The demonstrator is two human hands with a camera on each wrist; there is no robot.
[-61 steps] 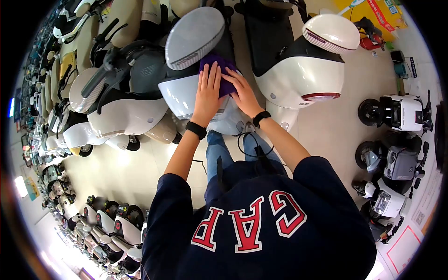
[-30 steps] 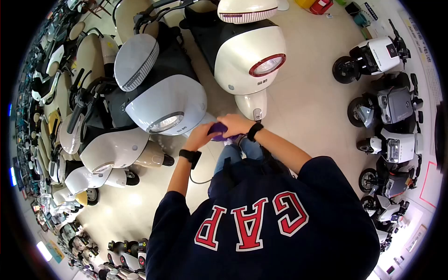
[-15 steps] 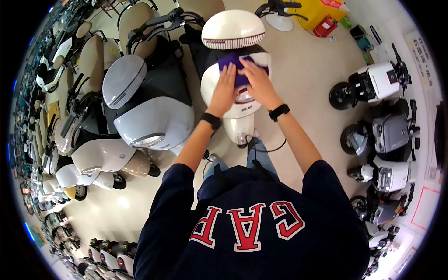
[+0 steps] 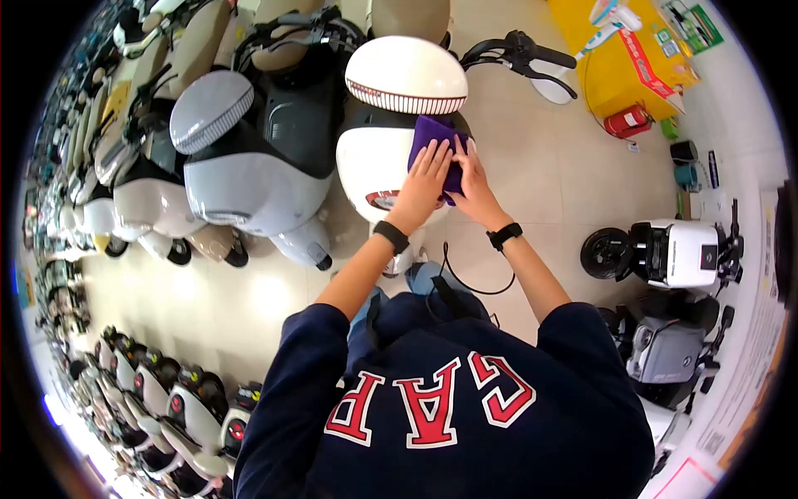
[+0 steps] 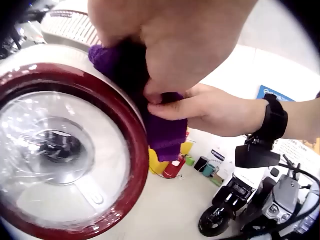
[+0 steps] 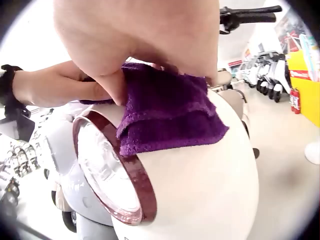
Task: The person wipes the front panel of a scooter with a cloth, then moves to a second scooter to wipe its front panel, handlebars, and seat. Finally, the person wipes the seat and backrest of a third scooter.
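A folded purple cloth (image 4: pixel 434 139) lies on the front body of a white scooter (image 4: pixel 366 162), just below its rounded top piece (image 4: pixel 407 71). The left hand (image 4: pixel 426 185) presses on the cloth with fairly straight fingers. Beside it the right hand (image 4: pixel 477 185) also rests on the cloth, near the panel's right side. In the left wrist view the cloth (image 5: pixel 167 132) hangs over the edge beside the red-rimmed headlight (image 5: pixel 140 145). In the right wrist view the cloth (image 6: pixel 170 120) spreads over the white panel (image 6: pixel 205 175), its fingertips partly hidden behind the hand.
A grey-blue scooter (image 4: pixel 258 187) stands to the left, with more scooters beyond. At the right are a white scooter (image 4: pixel 677 254) and a grey one (image 4: pixel 665 349). A red fire extinguisher (image 4: pixel 628 121) stands by a yellow stand (image 4: pixel 640 66). A black handlebar (image 4: pixel 519 56) juts out rightward.
Both hands and the cloth went from the grey-blue scooter to the white one. Since half a second ago, they have shifted toward its right side, and the head view has turned.
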